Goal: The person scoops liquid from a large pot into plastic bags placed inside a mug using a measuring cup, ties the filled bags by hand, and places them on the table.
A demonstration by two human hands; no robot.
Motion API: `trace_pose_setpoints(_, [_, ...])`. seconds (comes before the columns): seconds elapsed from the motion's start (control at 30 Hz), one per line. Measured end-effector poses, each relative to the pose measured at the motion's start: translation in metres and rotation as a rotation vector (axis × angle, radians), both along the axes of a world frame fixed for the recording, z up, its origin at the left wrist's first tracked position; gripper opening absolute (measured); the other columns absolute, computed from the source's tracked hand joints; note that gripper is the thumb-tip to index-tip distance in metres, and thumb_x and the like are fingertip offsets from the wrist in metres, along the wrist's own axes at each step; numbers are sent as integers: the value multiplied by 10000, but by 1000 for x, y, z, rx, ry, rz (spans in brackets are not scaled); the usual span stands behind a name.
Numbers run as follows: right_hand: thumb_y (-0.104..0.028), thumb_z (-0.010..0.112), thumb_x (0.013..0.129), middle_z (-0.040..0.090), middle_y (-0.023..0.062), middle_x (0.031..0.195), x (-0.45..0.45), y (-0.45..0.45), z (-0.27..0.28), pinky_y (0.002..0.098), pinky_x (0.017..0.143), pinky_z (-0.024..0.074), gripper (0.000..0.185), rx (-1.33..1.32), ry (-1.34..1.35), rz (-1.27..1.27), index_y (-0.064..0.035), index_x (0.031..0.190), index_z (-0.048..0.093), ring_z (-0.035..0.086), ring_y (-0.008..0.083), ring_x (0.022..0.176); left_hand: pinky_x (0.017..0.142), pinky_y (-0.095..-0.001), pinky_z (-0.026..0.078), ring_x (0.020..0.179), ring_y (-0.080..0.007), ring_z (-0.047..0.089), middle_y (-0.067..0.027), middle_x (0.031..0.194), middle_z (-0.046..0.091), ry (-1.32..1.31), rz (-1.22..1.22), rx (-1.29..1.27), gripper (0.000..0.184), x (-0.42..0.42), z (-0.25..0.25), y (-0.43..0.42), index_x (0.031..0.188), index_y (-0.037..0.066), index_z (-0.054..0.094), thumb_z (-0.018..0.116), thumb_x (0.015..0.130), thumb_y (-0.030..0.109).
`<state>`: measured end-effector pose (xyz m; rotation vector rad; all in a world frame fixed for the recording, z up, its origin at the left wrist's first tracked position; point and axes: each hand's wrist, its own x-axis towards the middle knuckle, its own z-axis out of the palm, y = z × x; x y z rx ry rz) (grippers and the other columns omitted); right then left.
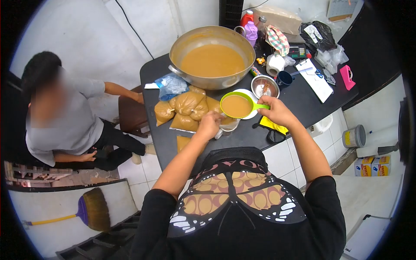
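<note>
My right hand (pixel 273 109) grips the handle of a green scoop (pixel 237 105), which is full of light brown liquid and held level over the near side of the table. Just left of the scoop, my left hand (pixel 209 125) is closed at the rim of a clear container (pixel 229 125), perhaps on a plastic bag; the fingers partly hide it. Behind the scoop stands a large metal basin (pixel 212 56) with the same brown liquid. Tied plastic bags of brown liquid (pixel 186 106) lie left of my left hand. A white plate (pixel 249 113) is partly hidden under the scoop.
The black table (pixel 167 143) also holds a steel bowl (pixel 265 86), a dark blue mug (pixel 284 78), a clipboard (pixel 314 80), a pink tape dispenser (pixel 347 77), a scale (pixel 297 51) and a blue plastic bag (pixel 172 86). Another person (pixel 69 112) is at the left, beside a brown chair (pixel 132 112).
</note>
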<state>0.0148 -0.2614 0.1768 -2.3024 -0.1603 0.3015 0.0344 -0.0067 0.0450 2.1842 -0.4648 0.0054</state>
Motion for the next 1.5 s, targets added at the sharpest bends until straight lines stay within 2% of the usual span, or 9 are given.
trace_pose_setpoints(0.33, [-146, 618, 753, 614, 170, 861, -3, 2, 5, 338, 776, 442, 265, -29, -9, 2, 9, 960, 558, 596, 258, 836, 638, -264, 497, 829, -234, 614, -141, 1108, 556, 42, -28, -91, 390, -10, 7, 6, 1035, -15, 605, 588, 646, -26])
trace_pose_setpoints(0.53, [-148, 620, 753, 617, 179, 880, -3, 5, 5, 345, 787, 442, 268, -62, -10, 21, 7, 962, 558, 600, 277, 857, 782, -328, 467, 923, -280, 576, -159, 1102, 548, -84, -99, -25, 396, -9, -1, 12, 1055, -8, 599, 530, 668, -56])
trace_pose_setpoints(0.63, [-149, 621, 750, 615, 182, 871, -2, 7, 1, 349, 781, 442, 266, -52, -16, 24, 7, 955, 557, 599, 281, 849, 861, -354, 431, 998, -297, 543, -166, 1084, 548, 13, -118, 16, 402, -6, -3, 14, 1060, -2, 598, 501, 676, -69])
trace_pose_setpoints(0.83, [-148, 622, 745, 609, 183, 843, -2, 7, 1, 356, 760, 443, 257, -50, -15, 22, 8, 937, 553, 596, 279, 817, 672, -292, 504, 795, -228, 612, -157, 1120, 524, 27, -39, -65, 462, -11, -2, 7, 1102, -34, 556, 595, 641, -42])
trace_pose_setpoints(0.93, [-147, 624, 743, 609, 183, 835, -2, 7, 2, 355, 758, 443, 256, -40, -23, 26, 9, 933, 552, 596, 278, 811, 769, -338, 484, 926, -328, 576, -195, 1093, 536, 125, 10, -143, 512, -18, 4, 2, 1093, -58, 542, 648, 593, -20])
trace_pose_setpoints(1.07, [-145, 626, 741, 611, 183, 835, -4, 9, 3, 353, 759, 444, 253, -47, -21, 15, 8, 929, 555, 599, 278, 817, 728, -316, 494, 876, -305, 589, -188, 1120, 522, 129, 30, -135, 551, -17, 11, 1, 1120, -50, 526, 660, 586, -25])
trace_pose_setpoints(1.17, [-81, 614, 746, 556, 74, 715, -4, 9, 1, 296, 675, 432, 151, -23, -84, 20, -2, 854, 543, 540, 151, 713, 676, -289, 497, 769, -245, 599, -175, 1154, 503, 98, 11, -140, 572, -13, 6, 2, 1141, -54, 511, 671, 593, -18])
trace_pose_setpoints(1.23, [-83, 613, 747, 561, 79, 715, -5, 9, 1, 301, 678, 436, 151, -33, -90, 19, -2, 853, 543, 545, 159, 710, 601, -253, 500, 648, -151, 599, -153, 1209, 478, 120, -13, -134, 581, -11, 7, 3, 1158, -64, 497, 683, 611, -6])
trace_pose_setpoints(1.5, [-111, 621, 740, 594, 154, 771, -6, 11, 9, 351, 708, 444, 186, -122, -90, 27, -4, 874, 550, 584, 262, 761, 592, -232, 492, 638, -122, 593, -148, 1308, 404, 240, -67, -214, 676, -7, 8, 9, 1253, -62, 415, 650, 620, -39])
